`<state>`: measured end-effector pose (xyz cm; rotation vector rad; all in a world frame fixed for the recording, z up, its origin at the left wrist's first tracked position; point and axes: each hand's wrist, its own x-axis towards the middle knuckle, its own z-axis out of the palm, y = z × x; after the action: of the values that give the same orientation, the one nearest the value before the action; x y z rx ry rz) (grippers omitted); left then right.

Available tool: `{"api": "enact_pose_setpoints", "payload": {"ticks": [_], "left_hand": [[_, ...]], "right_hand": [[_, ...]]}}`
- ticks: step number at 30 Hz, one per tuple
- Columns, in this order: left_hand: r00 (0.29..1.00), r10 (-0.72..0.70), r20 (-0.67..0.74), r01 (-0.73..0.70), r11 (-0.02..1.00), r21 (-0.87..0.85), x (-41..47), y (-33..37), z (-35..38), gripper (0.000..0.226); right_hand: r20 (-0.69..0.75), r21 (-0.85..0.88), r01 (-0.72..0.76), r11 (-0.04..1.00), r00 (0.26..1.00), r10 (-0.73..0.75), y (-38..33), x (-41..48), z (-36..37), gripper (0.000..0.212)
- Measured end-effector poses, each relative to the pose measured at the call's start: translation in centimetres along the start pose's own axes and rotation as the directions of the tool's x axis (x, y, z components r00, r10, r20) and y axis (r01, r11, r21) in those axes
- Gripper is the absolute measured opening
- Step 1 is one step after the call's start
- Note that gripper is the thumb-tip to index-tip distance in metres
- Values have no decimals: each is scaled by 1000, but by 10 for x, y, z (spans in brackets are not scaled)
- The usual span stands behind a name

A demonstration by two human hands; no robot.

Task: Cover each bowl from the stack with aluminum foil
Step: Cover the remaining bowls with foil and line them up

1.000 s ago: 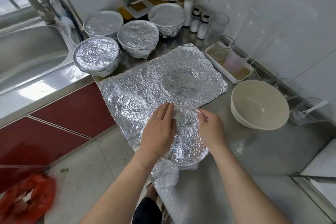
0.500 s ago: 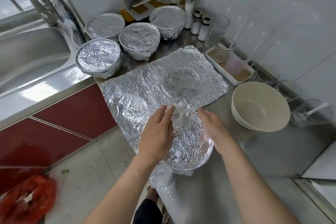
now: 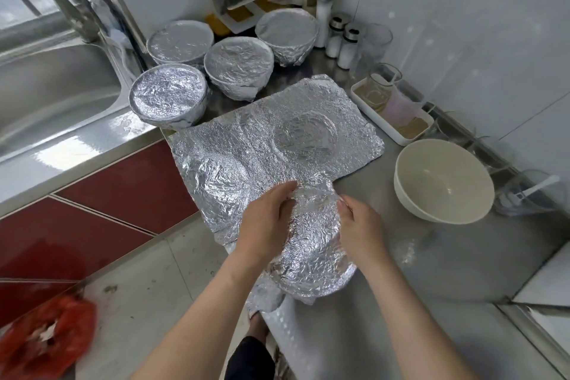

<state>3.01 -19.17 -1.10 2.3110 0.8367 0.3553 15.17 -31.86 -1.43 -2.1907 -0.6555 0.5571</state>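
A foil-wrapped bowl (image 3: 311, 253) sits at the counter's front edge. My left hand (image 3: 266, 222) presses the foil on its left side, and my right hand (image 3: 359, 225) presses the right side. Both hands curl around the foil at the rim. A large crumpled foil sheet (image 3: 271, 145) with round dents lies flat behind the bowl. An uncovered cream bowl (image 3: 444, 185) stands to the right. Several foil-covered bowls cluster at the back, among them one (image 3: 168, 95) by the sink and one (image 3: 239, 66) in the middle.
A steel sink (image 3: 46, 86) lies at the left. A white tray (image 3: 391, 114) with glasses, salt shakers (image 3: 342, 40) and a corner rack line the back wall. The foil roll (image 3: 287, 327) hangs off the counter front. A red bag (image 3: 43, 336) lies on the floor.
Both hands have slid forward around the bowl's far rim, and the foil there is pushed down more tightly. The bowl stays in place.
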Motion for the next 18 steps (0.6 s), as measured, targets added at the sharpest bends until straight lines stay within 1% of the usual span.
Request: {"api": "enact_pose_setpoints", "payload": {"ticks": [3, 6, 8, 10, 11, 12, 13, 14, 16, 18], "left_hand": [[1000, 30, 5, -30, 999, 14, 5, 3, -2, 31], [998, 47, 38, -50, 996, 79, 8, 4, 0, 29], [998, 49, 40, -52, 994, 94, 10, 5, 1, 29], [998, 59, 35, -62, 994, 95, 11, 5, 0, 29], [997, 74, 34, -77, 992, 102, 11, 6, 0, 28], [995, 93, 37, -96, 989, 108, 11, 6, 1, 28], [993, 109, 40, -113, 988, 107, 11, 6, 1, 27], [992, 119, 41, -123, 987, 103, 11, 6, 2, 27], [992, 122, 36, -125, 987, 98, 12, 6, 2, 26], [992, 125, 31, -127, 988, 88, 12, 6, 2, 26]], "right_hand": [[-49, 58, -5, 998, 999, 8, 5, -12, 6, 26], [-25, 141, -59, 988, 998, 63, 11, -19, 11, 36], [42, 246, -97, 964, 995, 89, 13, -18, 9, 36], [131, 323, -133, 937, 987, 95, 12, -13, 6, 20], [175, 340, -163, 926, 979, 108, 12, -8, 5, 23], [209, 353, -204, 913, 968, 135, 11, -3, 4, 39], [238, 358, -236, 904, 959, 156, 8, 1, 3, 54], [250, 349, -229, 909, 957, 146, 4, 4, 2, 61], [256, 301, -175, 937, 962, 97, -1, 10, 3, 63], [245, 208, -115, 971, 968, 62, -4, 14, 2, 57]]}}
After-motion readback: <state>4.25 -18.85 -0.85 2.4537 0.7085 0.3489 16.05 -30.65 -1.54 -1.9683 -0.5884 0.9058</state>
